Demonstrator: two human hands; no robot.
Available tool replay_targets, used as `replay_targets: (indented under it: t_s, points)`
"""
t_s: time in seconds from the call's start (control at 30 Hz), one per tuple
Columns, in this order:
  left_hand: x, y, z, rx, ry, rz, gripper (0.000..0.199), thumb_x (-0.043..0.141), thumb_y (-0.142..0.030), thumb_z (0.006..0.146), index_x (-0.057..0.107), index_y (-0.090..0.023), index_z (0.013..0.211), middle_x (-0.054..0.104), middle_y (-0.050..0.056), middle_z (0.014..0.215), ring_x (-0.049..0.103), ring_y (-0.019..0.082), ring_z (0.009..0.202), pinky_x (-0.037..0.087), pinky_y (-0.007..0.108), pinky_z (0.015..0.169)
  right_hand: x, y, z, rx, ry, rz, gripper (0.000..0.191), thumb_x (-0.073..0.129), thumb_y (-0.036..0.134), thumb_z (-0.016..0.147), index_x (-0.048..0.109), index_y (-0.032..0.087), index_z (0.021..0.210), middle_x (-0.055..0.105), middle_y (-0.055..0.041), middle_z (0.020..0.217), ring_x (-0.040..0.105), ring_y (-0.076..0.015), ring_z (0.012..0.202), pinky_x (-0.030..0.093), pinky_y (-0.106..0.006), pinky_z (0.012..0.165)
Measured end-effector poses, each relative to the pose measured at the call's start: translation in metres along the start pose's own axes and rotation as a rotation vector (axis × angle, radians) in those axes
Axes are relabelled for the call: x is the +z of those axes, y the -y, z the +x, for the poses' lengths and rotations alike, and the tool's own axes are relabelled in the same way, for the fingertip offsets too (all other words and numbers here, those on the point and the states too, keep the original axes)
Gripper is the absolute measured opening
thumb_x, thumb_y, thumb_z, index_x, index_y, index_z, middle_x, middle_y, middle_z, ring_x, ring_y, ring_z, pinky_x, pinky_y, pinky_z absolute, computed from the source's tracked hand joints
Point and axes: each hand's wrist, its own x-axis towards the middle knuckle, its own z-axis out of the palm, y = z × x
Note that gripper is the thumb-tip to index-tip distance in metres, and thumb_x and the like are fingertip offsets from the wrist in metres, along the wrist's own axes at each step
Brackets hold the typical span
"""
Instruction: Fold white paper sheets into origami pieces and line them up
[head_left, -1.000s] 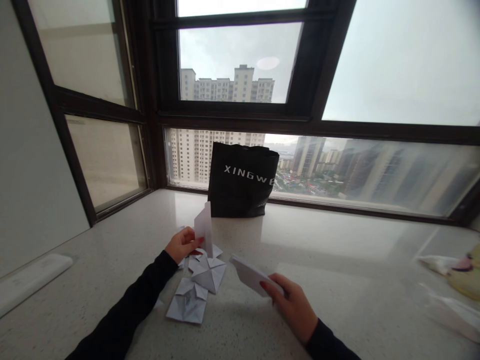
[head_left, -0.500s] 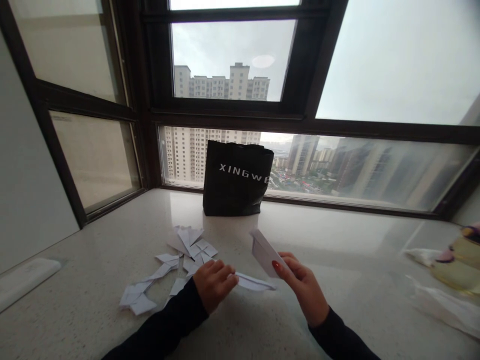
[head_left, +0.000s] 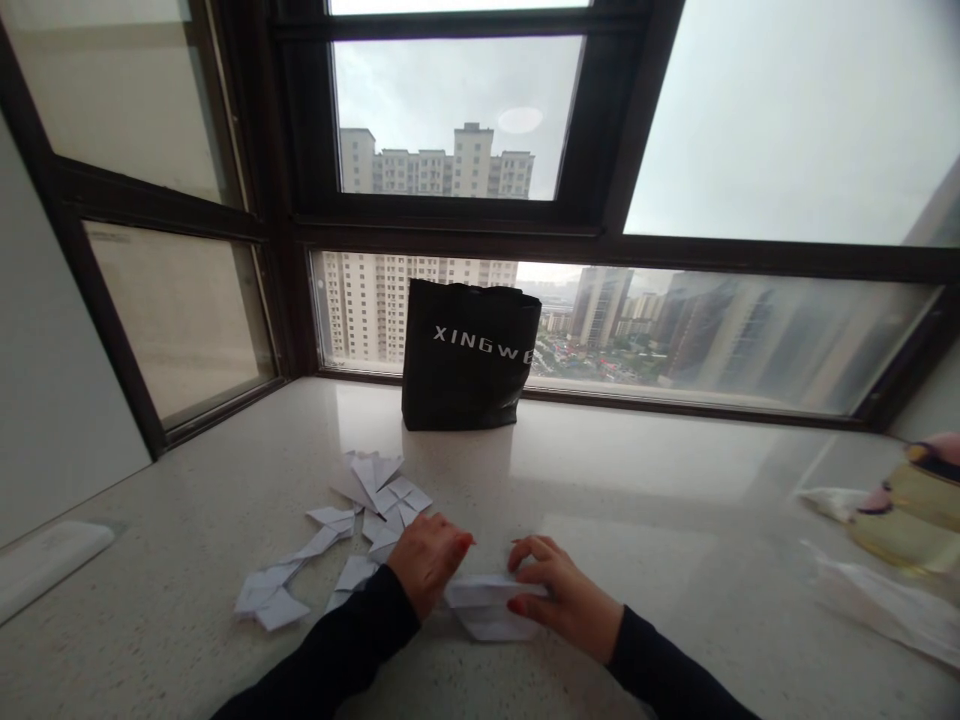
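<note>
A white folded paper [head_left: 491, 610], with slanting ends and a crease along its length, lies low in front of me between my hands. My right hand [head_left: 566, 595] grips its right end, thumb on the near face and fingers over the top edge. At the paper's left end is my left hand [head_left: 426, 562], its fingers curled together; whatever may be in them is hidden. Just left of that hand, a loose group of folded white paper pieces [head_left: 375, 490] lies on the pale speckled countertop [head_left: 637, 500], one piece partly behind my left wrist.
A black bag [head_left: 469, 365] with white lettering stands at the back against the window. A white flat object [head_left: 56, 565] lies at the far left. Clear plastic wrapping [head_left: 885, 605] and a yellowish rounded container [head_left: 904, 520] are at the right.
My right hand has come down and left, bringing the folded paper from a raised tilt to lie level. My left hand has shifted slightly left and up, no longer visibly pinching a paper edge.
</note>
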Motion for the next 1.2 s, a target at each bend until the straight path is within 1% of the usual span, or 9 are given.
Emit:
replay_targets:
  t_s: [0.13, 0.3, 0.47, 0.6, 0.7, 0.83, 0.93, 1.07, 1.2]
  points:
    - [0.012, -0.012, -0.006, -0.109, 0.156, 0.114, 0.039, 0.046, -0.051, 0.068, 0.057, -0.017, 0.085, 0.056, 0.009, 0.082, 0.048, 0.023, 0.076, 0.037, 0.036, 0.067, -0.001, 0.006, 0.001, 0.036, 0.064, -0.090, 0.015, 0.055, 0.032, 0.071, 0.061, 0.020, 0.065, 0.056, -0.0048, 0.090, 0.048, -0.0199, 0.086, 0.034, -0.034, 0.076]
    - [0.014, -0.013, -0.007, -0.246, 0.346, 0.160, 0.037, 0.058, -0.048, 0.059, 0.053, -0.016, 0.076, 0.053, 0.004, 0.074, 0.046, 0.020, 0.072, 0.037, 0.030, 0.063, -0.001, 0.014, -0.001, 0.081, 0.033, -0.148, 0.007, 0.057, 0.028, 0.071, 0.059, 0.022, 0.071, 0.056, -0.0008, 0.086, 0.048, -0.0175, 0.082, 0.032, -0.032, 0.075]
    - [0.008, -0.019, -0.007, -0.218, 0.340, 0.176, 0.029, 0.060, -0.041, 0.062, 0.049, -0.016, 0.073, 0.051, 0.002, 0.077, 0.045, 0.017, 0.073, 0.036, 0.027, 0.063, -0.003, 0.017, -0.002, 0.108, -0.024, -0.144, 0.043, 0.060, 0.024, 0.067, 0.046, 0.026, 0.107, 0.056, -0.0004, 0.088, 0.048, -0.0177, 0.081, 0.032, -0.031, 0.073]
    - [-0.003, -0.026, -0.002, -0.064, 0.265, 0.310, 0.014, 0.050, -0.030, 0.073, 0.046, -0.017, 0.074, 0.053, 0.002, 0.077, 0.048, 0.017, 0.072, 0.038, 0.030, 0.064, -0.007, 0.019, -0.002, 0.012, -0.130, -0.218, 0.013, 0.048, 0.029, 0.078, 0.058, 0.025, 0.085, 0.057, -0.0017, 0.078, 0.047, -0.0178, 0.077, 0.030, -0.032, 0.070]
    - [-0.006, -0.027, 0.001, 0.010, 0.257, 0.473, 0.017, 0.039, -0.031, 0.081, 0.047, -0.017, 0.076, 0.055, 0.002, 0.070, 0.052, 0.018, 0.065, 0.040, 0.031, 0.059, -0.006, 0.019, -0.001, -0.052, -0.187, -0.229, 0.015, 0.043, 0.026, 0.081, 0.058, 0.022, 0.083, 0.058, -0.0029, 0.077, 0.048, -0.0164, 0.074, 0.030, -0.030, 0.067]
    - [-0.002, -0.025, 0.000, 0.060, 0.322, 0.547, 0.020, 0.037, -0.033, 0.082, 0.049, -0.017, 0.075, 0.059, 0.002, 0.068, 0.057, 0.018, 0.060, 0.042, 0.027, 0.050, -0.002, 0.017, -0.001, -0.066, -0.134, -0.243, 0.017, 0.042, 0.025, 0.082, 0.058, 0.020, 0.080, 0.059, -0.0018, 0.071, 0.049, -0.0147, 0.068, 0.031, -0.028, 0.065]
    - [0.001, -0.022, -0.003, 0.046, 0.365, 0.542, 0.024, 0.030, -0.032, 0.084, 0.049, -0.018, 0.077, 0.061, 0.003, 0.070, 0.059, 0.018, 0.058, 0.041, 0.025, 0.045, 0.000, 0.018, -0.002, -0.034, -0.163, -0.246, 0.018, 0.042, 0.025, 0.082, 0.059, 0.021, 0.079, 0.060, -0.0014, 0.070, 0.050, -0.0148, 0.068, 0.031, -0.028, 0.065]
    - [0.001, -0.017, -0.005, -0.006, 0.424, 0.509, 0.017, 0.035, -0.030, 0.082, 0.048, -0.020, 0.078, 0.064, 0.001, 0.067, 0.062, 0.019, 0.057, 0.039, 0.022, 0.040, 0.000, 0.016, 0.001, 0.098, -0.093, -0.162, 0.012, 0.052, 0.029, 0.075, 0.063, 0.023, 0.075, 0.064, 0.0001, 0.073, 0.055, -0.0158, 0.072, 0.034, -0.028, 0.069]
    - [-0.006, -0.015, -0.005, -0.149, 0.294, 0.384, 0.029, 0.026, -0.041, 0.082, 0.042, -0.020, 0.094, 0.061, -0.001, 0.055, 0.061, 0.017, 0.054, 0.040, 0.023, 0.046, -0.018, -0.010, 0.016, 0.300, -0.011, -0.128, 0.015, 0.055, 0.033, 0.071, 0.064, 0.022, 0.077, 0.066, 0.0030, 0.072, 0.059, -0.0142, 0.070, 0.041, -0.022, 0.062]
